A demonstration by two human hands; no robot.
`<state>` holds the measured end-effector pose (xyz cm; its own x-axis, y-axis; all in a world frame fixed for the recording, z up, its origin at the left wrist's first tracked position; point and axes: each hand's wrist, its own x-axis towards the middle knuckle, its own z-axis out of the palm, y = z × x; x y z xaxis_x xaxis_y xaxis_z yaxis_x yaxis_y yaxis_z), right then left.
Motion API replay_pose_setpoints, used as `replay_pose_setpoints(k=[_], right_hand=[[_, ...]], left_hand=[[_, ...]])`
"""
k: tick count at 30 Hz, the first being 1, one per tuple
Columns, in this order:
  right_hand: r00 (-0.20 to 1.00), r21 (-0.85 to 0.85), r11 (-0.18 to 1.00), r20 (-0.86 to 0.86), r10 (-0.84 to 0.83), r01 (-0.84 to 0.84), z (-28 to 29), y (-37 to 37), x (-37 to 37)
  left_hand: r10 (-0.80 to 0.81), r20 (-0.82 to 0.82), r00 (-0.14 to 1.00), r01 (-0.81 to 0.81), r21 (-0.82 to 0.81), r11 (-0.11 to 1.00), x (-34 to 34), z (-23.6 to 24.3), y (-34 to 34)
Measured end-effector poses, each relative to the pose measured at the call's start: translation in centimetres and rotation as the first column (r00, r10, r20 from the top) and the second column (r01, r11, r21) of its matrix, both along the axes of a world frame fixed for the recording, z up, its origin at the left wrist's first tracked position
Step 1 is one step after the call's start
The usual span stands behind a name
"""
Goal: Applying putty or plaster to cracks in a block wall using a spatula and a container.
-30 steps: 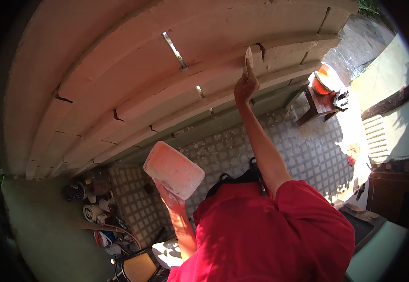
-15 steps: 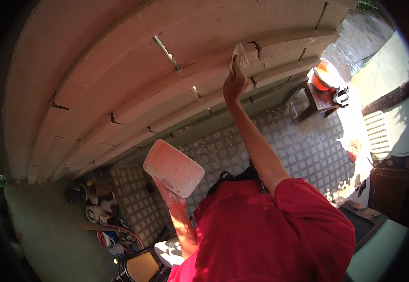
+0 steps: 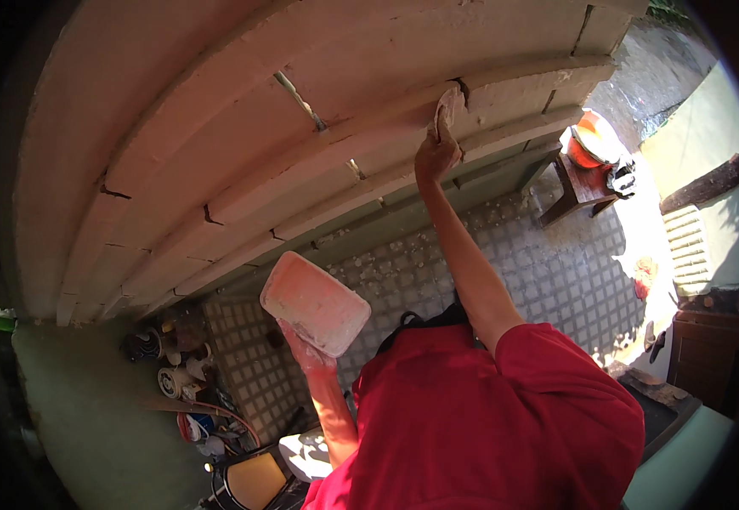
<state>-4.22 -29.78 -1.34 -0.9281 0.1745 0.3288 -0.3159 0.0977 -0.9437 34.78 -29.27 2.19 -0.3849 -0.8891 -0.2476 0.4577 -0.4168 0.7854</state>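
Right hand (image 3: 438, 159) grips pale flat scraper (image 3: 447, 107), blade by cracked beige ledge (image 3: 386, 124); left hand (image 3: 309, 350) holds pink rectangular tub (image 3: 316, 303), grey tiled floor (image 3: 556, 276) below.

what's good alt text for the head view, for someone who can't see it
A person's right hand holds a pale flat-bladed tool up by a cracked, ledged wall, while the left hand holds a pinkish rectangular container above a tiled floor.
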Motion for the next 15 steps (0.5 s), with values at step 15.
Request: replay_pose_setpoints(k=[15], right_hand=[[0.989, -0.058, 0.996, -0.137, 0.054, -0.062, -0.1, 0.1, 0.2]], left_hand=[[-0.030, -0.091, 0.995, 0.033, 0.026, 0.999, -1.9, 1.4, 4.5]])
